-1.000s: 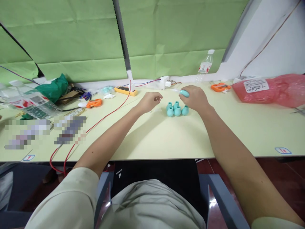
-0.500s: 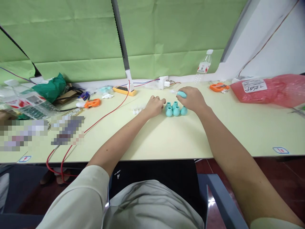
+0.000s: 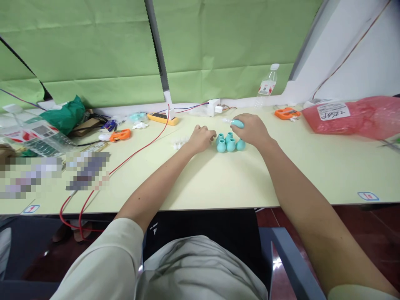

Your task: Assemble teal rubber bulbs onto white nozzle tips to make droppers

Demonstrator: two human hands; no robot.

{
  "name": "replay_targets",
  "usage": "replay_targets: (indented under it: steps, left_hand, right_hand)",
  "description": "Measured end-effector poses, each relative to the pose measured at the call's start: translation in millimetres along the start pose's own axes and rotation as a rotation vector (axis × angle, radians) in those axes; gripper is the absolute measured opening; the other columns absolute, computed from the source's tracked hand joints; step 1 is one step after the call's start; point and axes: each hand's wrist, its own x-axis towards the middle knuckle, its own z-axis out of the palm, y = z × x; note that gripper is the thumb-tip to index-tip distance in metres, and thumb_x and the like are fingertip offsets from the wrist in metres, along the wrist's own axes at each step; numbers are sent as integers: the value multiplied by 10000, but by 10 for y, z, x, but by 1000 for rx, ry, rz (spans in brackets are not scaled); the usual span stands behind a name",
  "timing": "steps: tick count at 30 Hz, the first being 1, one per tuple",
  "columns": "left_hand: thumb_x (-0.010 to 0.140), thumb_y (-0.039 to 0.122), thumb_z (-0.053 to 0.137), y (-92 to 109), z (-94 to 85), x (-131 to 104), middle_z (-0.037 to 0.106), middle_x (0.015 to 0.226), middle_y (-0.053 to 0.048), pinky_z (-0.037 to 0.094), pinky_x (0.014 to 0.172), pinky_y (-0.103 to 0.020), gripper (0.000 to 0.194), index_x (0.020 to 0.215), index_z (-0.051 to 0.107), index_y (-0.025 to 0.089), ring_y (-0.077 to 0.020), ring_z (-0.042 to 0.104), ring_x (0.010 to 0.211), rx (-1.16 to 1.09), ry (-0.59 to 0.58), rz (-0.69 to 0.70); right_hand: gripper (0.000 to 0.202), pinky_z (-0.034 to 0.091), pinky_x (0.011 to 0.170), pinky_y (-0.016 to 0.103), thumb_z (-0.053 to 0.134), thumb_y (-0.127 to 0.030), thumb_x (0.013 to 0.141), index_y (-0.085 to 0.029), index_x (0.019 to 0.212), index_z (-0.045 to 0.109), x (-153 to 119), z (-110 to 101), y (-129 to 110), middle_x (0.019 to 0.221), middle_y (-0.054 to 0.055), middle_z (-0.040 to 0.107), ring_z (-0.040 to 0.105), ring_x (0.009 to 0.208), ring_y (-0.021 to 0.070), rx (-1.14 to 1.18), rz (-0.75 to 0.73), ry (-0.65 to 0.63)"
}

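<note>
A small turquoise rubber bulb with a clear tip (image 3: 238, 123) is gripped in my right hand (image 3: 250, 128), tip pointing left. Below that hand, several round turquoise rubber bulbs (image 3: 230, 144) stand bunched on the table, most with their open necks upward. My left hand (image 3: 201, 138) hovers or rests just left of the bunch, its fingers loosely bent and apart; no held thing shows in it. Whether its fingertips touch the nearest bulb is hard to make out. Small whitish translucent pieces (image 3: 178, 143) lie to the left of this hand, partly hidden by it.
Toward the back are a yellow multimeter (image 3: 162, 118), a white socket box (image 3: 213, 107) and a clear bottle (image 3: 266, 88). Orange-handled tools (image 3: 286, 113) and a red plastic bag (image 3: 350, 118) lie right. A red cable (image 3: 137, 151) crosses the left side near another bottle (image 3: 37, 131).
Both hands hold nearly the same places, the right one still gripping its bulb. The whole view has shifted very slightly.
</note>
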Motion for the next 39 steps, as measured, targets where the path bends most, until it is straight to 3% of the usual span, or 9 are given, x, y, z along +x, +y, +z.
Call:
replay_targets:
  steps: [4, 8, 14, 23, 27, 32, 35, 39]
  left_hand:
    - [876, 184, 579, -49, -30, 6, 764, 1092, -103, 356, 940, -453, 235, 1037, 748, 208, -294, 575, 1114, 4, 81, -35]
    - [837, 276, 663, -44, 45, 28, 765, 1038, -123, 359, 947, -466, 178, 947, 786, 210, -313, 560, 1118, 19, 56, -25]
    - [822, 201, 605, -34, 146, 31, 760, 948, -141, 343, 945, -472, 196, 852, 799, 195, -304, 578, 1087, 28, 45, 16]
    - [826, 176, 578, -5, 115, 3, 751, 935, -152, 353, 922, -469, 233, 889, 802, 184, -297, 606, 1082, 46, 50, 15]
    - [865, 198, 569, -28, 15, -21, 769, 972, -121, 366, 951, -480, 217, 888, 784, 194, -295, 622, 1070, -24, 53, -23]
    - [924, 205, 519, -152, -213, -110, 765, 1015, -78, 432, 962, -431, 224, 930, 742, 195, -253, 648, 1006, -185, 222, -104]
    - [942, 199, 504, -184, -338, -272, 738, 1041, -73, 481, 915, -368, 231, 1074, 693, 189, -212, 663, 962, -297, 324, -111]
    - [932, 276, 602, -139, -433, -585, 650, 1244, -97, 504, 892, -336, 381, 1304, 556, 207, -189, 657, 1007, -370, 394, -54]
  right_hand:
    - [198, 505, 830, 457, 586, -328, 856, -222, 944, 728, 5, 16, 22, 1034, 112, 760, 674, 950, 334, 16, -6, 9]
    - [203, 505, 828, 462, 582, -324, 849, -222, 946, 729, 4, 23, 25, 1014, 114, 760, 667, 940, 335, 22, -13, 10]
    - [212, 492, 833, 463, 569, -330, 858, -218, 947, 725, 6, 11, 12, 1014, 123, 755, 658, 945, 337, 12, -13, -6]
    - [199, 497, 818, 449, 574, -323, 849, -221, 927, 727, 1, 16, -2, 1003, 115, 758, 667, 930, 327, 15, -7, 4]
    - [213, 508, 832, 462, 584, -331, 849, -225, 953, 737, -2, 18, 14, 1034, 113, 763, 672, 951, 333, 31, -7, 9]
    - [231, 517, 852, 465, 590, -334, 846, -226, 976, 746, -3, 4, 3, 1041, 105, 767, 680, 966, 332, 72, -29, 25]
    - [231, 519, 862, 441, 590, -329, 843, -224, 974, 750, -25, -18, -81, 1052, 90, 765, 688, 958, 311, 140, -99, 20]
    - [249, 512, 876, 414, 600, -343, 857, -221, 1017, 747, -93, -55, -332, 1013, 81, 758, 684, 938, 286, 266, -214, -21]
